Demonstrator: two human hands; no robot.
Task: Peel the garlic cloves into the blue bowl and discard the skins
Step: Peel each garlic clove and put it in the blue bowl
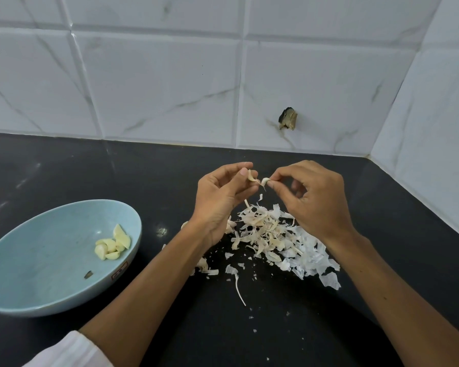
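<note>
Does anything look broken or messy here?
Yes. A wall tile has a dark, jagged hole. Garlic skins lie scattered over the black counter, and a dark scrap sits in the blue bowl.

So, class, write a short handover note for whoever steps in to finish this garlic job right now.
Left hand: fingers pinch a small pale garlic clove, held above the counter.
Right hand: fingers pinch the same clove's other end, at its skin.
Round light-blue bowl: on the black countertop, left of the hands, holding several peeled yellowish cloves.
Pile of white papery skins: loose on the countertop below the hands.
Done: several cloves peeled into the bowl.
Left: finish this clove, drop it in the bowl, discard the skins.
</note>
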